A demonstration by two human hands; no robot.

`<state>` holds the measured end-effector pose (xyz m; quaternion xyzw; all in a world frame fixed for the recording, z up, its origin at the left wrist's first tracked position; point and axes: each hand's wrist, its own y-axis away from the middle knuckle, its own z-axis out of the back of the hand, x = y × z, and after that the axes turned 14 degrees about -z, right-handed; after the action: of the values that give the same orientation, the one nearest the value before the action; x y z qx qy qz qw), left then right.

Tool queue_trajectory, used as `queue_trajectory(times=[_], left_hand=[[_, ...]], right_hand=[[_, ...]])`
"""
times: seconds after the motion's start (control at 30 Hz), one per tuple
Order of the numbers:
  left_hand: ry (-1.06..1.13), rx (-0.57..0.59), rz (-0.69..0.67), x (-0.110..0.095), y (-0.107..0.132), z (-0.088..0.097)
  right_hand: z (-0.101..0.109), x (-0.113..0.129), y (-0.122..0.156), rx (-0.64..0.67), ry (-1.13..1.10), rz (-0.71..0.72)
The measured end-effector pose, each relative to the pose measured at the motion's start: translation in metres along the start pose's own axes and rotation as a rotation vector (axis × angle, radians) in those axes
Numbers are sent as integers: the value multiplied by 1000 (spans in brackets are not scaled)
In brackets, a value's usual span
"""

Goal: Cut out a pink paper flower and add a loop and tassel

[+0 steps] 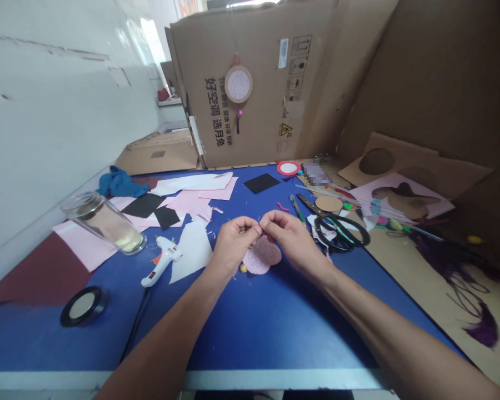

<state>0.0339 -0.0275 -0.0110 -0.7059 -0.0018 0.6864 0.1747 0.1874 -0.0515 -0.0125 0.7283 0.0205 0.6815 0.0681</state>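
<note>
Two hands are pinching above the middle of the bench (275, 333), and both are mine, thumbs and fingers pressed narrow, the tips meeting or nearly so. My left hand (236, 241) and my right hand (290, 236) are closing on something too small for me to make out. Just below the fingertips, a pink cutout (261, 258) with a wavy edge and faint drawn lines is showing between my wrists, its top hidden by my fingers, so I cannot tell which hand is gripping it. A small yellow thing (243, 268) is peeping out at its lower left edge. To the left, a white paper (194, 250) is lying on the bench, and a glue gun (163, 261) is resting at its left edge, its cord (136, 319) running toward me. Farther left, a glass jar (108, 225) is holding pale liquid, and a round black thing (83, 306) is sitting nearer me. Beyond my right hand, scissors (341, 245) are lying near a tan disc (328, 204). Behind everything, a pendant (239, 84) is hanging against a box (266, 133)
</note>
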Motion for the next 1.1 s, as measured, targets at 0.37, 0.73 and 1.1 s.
queue_trajectory(times=[0.37,0.73,1.1], left_hand=[[26,25,63,4,-2,3],[13,30,66,3,-3,4],[-20,25,16,2,-5,4]], right_hand=[[-2,-2,-1,-12,7,-9],[0,-4,-3,17,30,-16],[2,-9,-8,23,46,20]])
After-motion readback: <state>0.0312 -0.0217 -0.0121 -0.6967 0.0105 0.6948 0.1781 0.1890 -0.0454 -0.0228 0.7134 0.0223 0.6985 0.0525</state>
